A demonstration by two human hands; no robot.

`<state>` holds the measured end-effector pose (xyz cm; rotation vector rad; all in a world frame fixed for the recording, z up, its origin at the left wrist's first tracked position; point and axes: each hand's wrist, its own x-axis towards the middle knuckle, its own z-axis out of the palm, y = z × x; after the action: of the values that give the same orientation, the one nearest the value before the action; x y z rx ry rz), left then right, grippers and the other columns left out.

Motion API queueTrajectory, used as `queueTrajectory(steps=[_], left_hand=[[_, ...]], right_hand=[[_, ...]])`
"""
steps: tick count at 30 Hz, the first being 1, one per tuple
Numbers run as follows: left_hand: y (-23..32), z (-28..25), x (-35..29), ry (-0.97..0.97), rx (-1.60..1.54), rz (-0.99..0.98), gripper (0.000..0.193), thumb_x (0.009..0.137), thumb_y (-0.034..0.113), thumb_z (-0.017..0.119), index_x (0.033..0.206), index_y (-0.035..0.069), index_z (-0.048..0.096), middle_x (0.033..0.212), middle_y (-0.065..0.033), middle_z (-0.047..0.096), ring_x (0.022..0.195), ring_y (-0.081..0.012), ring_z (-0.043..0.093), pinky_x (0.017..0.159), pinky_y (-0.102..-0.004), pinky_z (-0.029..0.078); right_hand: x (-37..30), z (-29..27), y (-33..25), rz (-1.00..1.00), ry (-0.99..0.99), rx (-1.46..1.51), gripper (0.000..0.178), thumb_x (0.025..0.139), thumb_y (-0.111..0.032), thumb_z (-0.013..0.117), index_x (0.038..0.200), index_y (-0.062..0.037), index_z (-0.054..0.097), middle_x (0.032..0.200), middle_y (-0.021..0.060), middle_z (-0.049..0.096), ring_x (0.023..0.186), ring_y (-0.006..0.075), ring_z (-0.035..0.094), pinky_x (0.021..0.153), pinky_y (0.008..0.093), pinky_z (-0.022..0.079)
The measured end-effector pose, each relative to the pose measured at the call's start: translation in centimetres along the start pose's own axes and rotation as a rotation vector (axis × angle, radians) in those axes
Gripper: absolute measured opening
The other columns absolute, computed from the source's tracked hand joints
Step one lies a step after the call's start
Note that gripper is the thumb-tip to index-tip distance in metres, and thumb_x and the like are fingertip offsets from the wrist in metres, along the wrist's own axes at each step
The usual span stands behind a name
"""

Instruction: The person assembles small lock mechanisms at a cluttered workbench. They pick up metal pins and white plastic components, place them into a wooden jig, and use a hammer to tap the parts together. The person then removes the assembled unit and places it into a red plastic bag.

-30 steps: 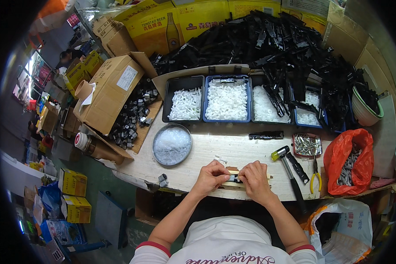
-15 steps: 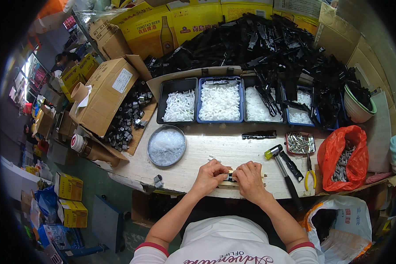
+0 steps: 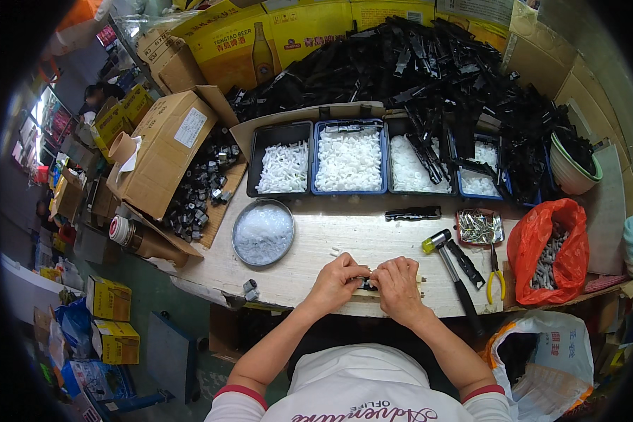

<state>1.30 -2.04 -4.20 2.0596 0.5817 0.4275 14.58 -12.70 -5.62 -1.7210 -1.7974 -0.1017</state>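
At the front edge of the bench, my left hand [image 3: 337,283] and my right hand [image 3: 399,283] meet over a small dark part [image 3: 365,283]. Both have curled fingers pinching at it from either side, and most of it is hidden under them. Beneath lies a pale wooden strip [image 3: 359,295]. A tiny white piece [image 3: 335,252] rests just beyond my left hand. To the right of my right hand lie a hammer [image 3: 449,261] with a yellow-green face and black handle, a long black plastic part [image 3: 466,265] and yellow-handled pliers [image 3: 497,281].
Trays of small white pieces [image 3: 349,158] line the back, before a heap of black parts [image 3: 401,70]. A round metal dish [image 3: 264,232] stands left, near a carton [image 3: 163,158] of grey-black pieces. A red box of metal pins [image 3: 480,226] and a red bag [image 3: 550,250] sit right.
My fingers have shifted very slightly over the small dark part. The view has drifted a little; the things on the bench look unmoved.
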Motion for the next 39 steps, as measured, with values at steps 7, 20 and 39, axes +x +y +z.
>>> queueTrajectory(steps=[7, 20, 39], left_hand=[[0.3, -0.1, 0.1, -0.022, 0.042, -0.018, 0.026, 0.068, -0.003, 0.063, 0.091, 0.008, 0.065, 0.075, -0.0042, 0.049, 0.068, -0.0159, 0.05, 0.063, -0.0256, 0.042], [0.9, -0.3, 1.1, -0.122, 0.172, -0.115, 0.013, 0.069, 0.01, 0.068, 0.079, 0.004, 0.063, 0.074, -0.0047, 0.051, 0.067, -0.0173, 0.053, 0.061, -0.0295, 0.043], [3.0, 3.0, 22.2, 0.062, 0.845, 0.151, 0.019, 0.069, 0.019, 0.066, 0.07, 0.0, 0.062, 0.081, -0.0211, 0.059, 0.071, -0.0367, 0.06, 0.06, -0.0425, 0.049]], right_hand=[[0.1, -0.1, -0.1, -0.009, -0.086, -0.067, 0.02, 0.066, -0.002, 0.054, 0.085, -0.006, 0.05, 0.084, 0.0076, 0.048, 0.084, 0.0233, 0.043, 0.076, 0.0405, 0.028], [0.4, -2.3, 1.5, 0.04, -0.088, 0.123, 0.017, 0.069, -0.003, 0.058, 0.085, -0.0096, 0.056, 0.081, 0.0026, 0.051, 0.082, 0.0205, 0.046, 0.075, 0.0375, 0.029], [-0.2, -9.9, 15.2, 0.585, -0.125, -0.683, 0.01, 0.07, -0.011, 0.06, 0.077, -0.0045, 0.063, 0.083, 0.0101, 0.06, 0.085, 0.027, 0.05, 0.073, 0.0438, 0.032]])
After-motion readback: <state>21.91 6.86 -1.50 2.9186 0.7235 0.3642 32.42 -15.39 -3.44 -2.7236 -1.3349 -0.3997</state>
